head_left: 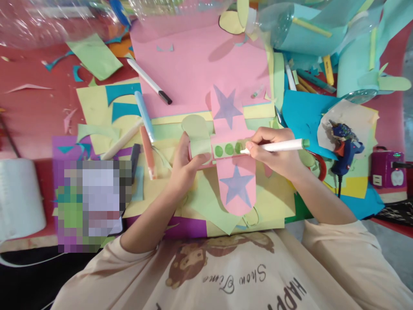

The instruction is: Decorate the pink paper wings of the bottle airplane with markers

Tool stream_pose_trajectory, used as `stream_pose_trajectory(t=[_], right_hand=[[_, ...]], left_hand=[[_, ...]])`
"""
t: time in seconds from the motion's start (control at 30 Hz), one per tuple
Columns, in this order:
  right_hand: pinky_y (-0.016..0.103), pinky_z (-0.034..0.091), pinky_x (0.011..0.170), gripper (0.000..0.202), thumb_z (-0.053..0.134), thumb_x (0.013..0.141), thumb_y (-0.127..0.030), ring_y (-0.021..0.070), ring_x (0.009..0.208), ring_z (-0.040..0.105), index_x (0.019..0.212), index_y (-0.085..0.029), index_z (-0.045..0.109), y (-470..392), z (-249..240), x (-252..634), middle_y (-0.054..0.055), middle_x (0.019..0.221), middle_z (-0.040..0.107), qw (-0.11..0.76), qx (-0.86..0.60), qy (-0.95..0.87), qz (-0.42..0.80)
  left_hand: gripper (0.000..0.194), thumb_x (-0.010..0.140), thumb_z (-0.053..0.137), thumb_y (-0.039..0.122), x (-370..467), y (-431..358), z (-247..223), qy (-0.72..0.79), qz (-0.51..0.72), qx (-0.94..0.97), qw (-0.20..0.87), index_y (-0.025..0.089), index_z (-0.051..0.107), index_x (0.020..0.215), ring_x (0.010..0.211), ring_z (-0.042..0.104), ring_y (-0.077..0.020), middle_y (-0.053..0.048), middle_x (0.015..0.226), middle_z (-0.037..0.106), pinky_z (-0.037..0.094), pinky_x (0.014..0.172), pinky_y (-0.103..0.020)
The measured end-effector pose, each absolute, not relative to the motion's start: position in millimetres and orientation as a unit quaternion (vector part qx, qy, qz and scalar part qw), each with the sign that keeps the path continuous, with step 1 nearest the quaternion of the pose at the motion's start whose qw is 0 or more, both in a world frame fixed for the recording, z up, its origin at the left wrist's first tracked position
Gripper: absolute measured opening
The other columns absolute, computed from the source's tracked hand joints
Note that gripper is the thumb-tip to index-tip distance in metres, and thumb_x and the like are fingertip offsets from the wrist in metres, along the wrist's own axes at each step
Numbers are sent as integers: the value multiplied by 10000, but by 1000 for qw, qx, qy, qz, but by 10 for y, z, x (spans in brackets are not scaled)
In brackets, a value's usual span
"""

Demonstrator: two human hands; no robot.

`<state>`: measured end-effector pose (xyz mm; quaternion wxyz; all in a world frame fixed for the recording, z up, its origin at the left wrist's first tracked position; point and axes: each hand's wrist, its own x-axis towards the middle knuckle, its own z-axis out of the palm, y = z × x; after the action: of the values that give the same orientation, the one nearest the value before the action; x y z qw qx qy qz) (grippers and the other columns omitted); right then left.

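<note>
My left hand (188, 161) grips the left end of a pink paper cutout (237, 165), where a pale green rounded paper piece (196, 131) is attached. Purple stars mark the cutout's upper and lower lobes. Across its middle runs a light green strip (223, 150) with green dots in a row. My right hand (269, 150) is closed around a white marker with a green end (284, 145). The marker's tip touches or hovers by the rightmost dot; which of the two I cannot tell.
Paper sheets and scraps cover the red table (19, 112). Loose markers lie left of the cutout, with a white and black marker (150, 81) above. On the right are a blue glue gun (346, 150), red scissors (321, 167) and a paper-wrapped bottle (356, 64). A purple box (387, 168) stands far right.
</note>
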<state>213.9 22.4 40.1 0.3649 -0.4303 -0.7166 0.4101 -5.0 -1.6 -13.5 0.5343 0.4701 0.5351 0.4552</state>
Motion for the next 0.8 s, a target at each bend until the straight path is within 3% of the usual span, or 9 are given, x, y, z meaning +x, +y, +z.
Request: stream_pose_trajectory(t=[0.23,0.5,0.8], right_hand=[[188,346,459,276,600,844,-192,46,466,392,593,-176,484,231,396,2145,-69,513,440,369,-435,-705,421],[209,362,468,295,599,872,-296,66,477,450,618,-185,498,251,377,2122,-42,546,520,399,-465,-684,396],[204,350,454,283,585,851,-230,55,460,379,592,-186,481,241,391,2144,-64,513,428,379,-445,-695,419]], left_hand=[[387,674,640,290,-54,-21,-141,535,460,455,543,218,573,1048,1003,576,-246,-40,1107,576,539,808,-376],[366,691,656,289,-66,-26,-154,528,463,447,554,228,581,1044,958,581,-232,-31,1057,583,523,807,-363],[368,665,643,297,-40,-17,-103,541,457,443,549,223,580,1020,884,590,-217,-36,996,595,536,748,-353]])
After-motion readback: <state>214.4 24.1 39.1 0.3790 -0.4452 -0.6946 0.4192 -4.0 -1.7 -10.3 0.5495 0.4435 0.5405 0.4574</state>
